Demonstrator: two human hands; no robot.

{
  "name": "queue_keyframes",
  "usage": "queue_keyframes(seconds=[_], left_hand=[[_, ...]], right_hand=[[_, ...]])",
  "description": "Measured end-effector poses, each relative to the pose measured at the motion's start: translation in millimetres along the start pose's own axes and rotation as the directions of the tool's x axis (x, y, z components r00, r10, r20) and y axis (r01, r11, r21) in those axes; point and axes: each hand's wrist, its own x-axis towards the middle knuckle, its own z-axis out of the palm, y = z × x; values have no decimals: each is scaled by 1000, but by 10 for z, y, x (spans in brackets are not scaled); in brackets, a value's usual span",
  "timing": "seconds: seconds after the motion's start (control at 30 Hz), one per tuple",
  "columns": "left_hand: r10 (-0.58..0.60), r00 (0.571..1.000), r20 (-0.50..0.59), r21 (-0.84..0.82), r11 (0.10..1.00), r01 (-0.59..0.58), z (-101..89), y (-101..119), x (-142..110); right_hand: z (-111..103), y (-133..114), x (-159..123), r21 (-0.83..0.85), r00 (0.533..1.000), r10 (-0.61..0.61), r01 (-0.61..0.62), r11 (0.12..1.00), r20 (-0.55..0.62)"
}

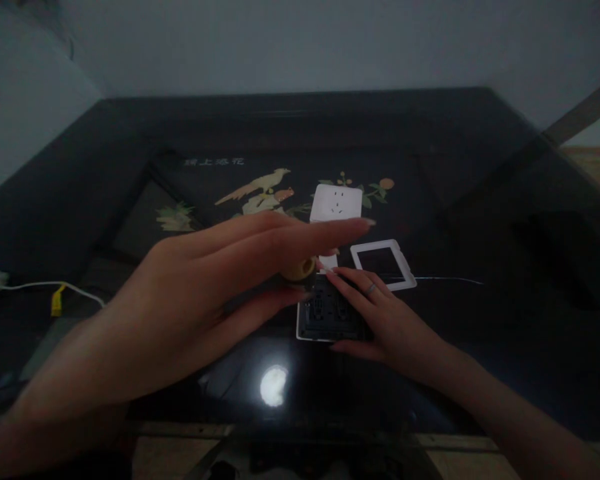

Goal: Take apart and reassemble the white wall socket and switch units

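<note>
The left grip (215, 267) points rightward, fingers (325, 235) straight; the right grip (383, 310) angles leftward, thumb (355, 349) and fingers apart.

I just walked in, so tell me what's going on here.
A person works bare-handed at a dark, glossy table. The right grip is on a black-backed piece with a white edge. The left grip is beside it, with a yellow, rounded object partly hidden there; how firmly that is held is unclear. A white socket plate lies beyond, and a white frame lies to the right.
</note>
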Motion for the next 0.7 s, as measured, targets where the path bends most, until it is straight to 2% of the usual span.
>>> queue_keyframes(seconds=[0.17, 0.4, 0.47, 0.6, 0.7], left_hand=[[33, 989, -143, 61, 998, -24, 105, 23, 45], [-40, 999, 22, -53, 998, 41, -29, 29, 32], [-33, 999, -8, -38, 999, 33, 3, 15, 34], [59, 987, -148, 48, 998, -52, 108, 5, 58], [31, 992, -120, 14, 999, -30, 86, 10, 51]], right_hand=[[-2, -6, 4, 8, 1000, -8, 8, 1000, -11], [-2, 1, -1, 1, 1000, 4, -4, 1000, -4], [-5, -6, 3, -1, 1000, 4, -4, 1000, 2], [-16, -26, 14, -13, 1000, 0, 0, 1000, 7], [-22, -33, 16, -17, 1000, 1, -1, 1000, 11]])
